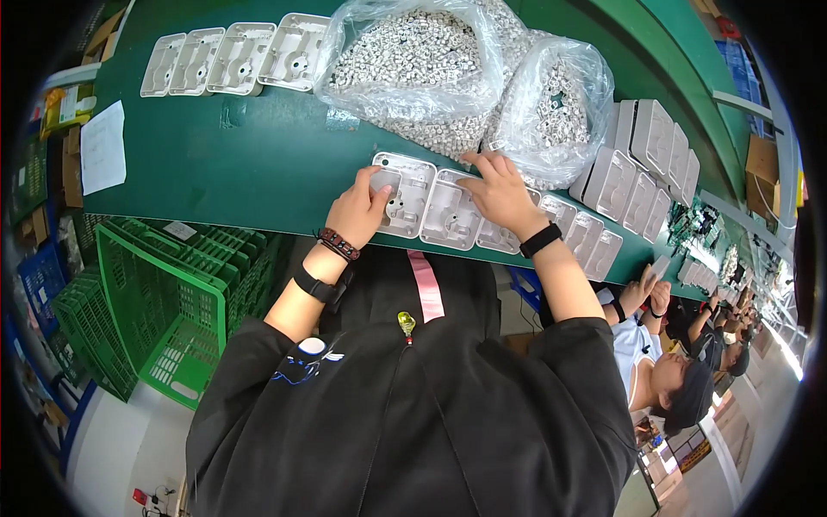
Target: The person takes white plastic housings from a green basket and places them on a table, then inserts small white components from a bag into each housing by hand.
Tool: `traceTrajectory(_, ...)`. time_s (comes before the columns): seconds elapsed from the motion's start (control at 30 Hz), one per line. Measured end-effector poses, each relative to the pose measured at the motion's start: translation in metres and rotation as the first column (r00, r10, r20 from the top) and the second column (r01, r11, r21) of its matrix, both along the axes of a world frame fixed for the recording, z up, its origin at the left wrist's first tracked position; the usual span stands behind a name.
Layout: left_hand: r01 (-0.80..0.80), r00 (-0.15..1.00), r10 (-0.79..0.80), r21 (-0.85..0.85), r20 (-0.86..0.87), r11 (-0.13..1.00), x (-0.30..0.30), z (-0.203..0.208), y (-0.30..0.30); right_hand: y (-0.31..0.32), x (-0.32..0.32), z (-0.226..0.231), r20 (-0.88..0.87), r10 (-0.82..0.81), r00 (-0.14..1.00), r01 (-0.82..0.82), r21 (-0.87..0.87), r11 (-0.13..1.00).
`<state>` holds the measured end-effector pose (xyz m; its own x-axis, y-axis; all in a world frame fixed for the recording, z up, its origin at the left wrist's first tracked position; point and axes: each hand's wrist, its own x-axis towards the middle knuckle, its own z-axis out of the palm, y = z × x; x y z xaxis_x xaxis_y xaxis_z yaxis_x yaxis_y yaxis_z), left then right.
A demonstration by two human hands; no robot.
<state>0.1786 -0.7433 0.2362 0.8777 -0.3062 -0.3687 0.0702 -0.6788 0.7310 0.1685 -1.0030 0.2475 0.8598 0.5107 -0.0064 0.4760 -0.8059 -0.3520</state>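
Observation:
A row of white plastic housings lies along the near edge of the green table. At the left end of the row, my left hand (358,207) is closed on the side wall of the first housing (419,172), its thumb inside. My right hand (506,196) hovers over the second housing (450,220) and the one beside it, thumb and fingers apart. Its fingertips reach toward small metallic parts (435,133) spilling from a clear plastic bag (482,73). I see nothing between those fingers.
A second clear bag (594,103) of small parts sits at the right, beside stacked housings (653,138). More housings (245,56) line the far left. Green crates (164,284) stand left of me. A co-worker's hands (642,289) are at the right along the table (224,164).

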Motion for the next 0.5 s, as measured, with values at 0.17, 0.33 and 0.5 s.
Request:
traceTrajectory(0.17,-0.156,0.961,0.066,-0.333,-0.267,0.930,0.000,0.011,0.000,0.020,-0.012,0.004,-0.006,-0.106,0.994,0.106,0.062,0.992)
traceTrajectory(0.33,-0.318,0.792,0.020,-0.385,-0.610,0.866,0.003,0.032,-0.010,0.046,-0.018,0.010,0.048,-0.308,0.950,0.306,0.052,0.951)
traceTrajectory(0.5,-0.027,0.989,-0.019,-0.300,-0.148,0.954,-0.008,0.021,-0.011,0.034,-0.023,-0.007,0.057,-0.343,0.938,0.346,-0.048,0.937)
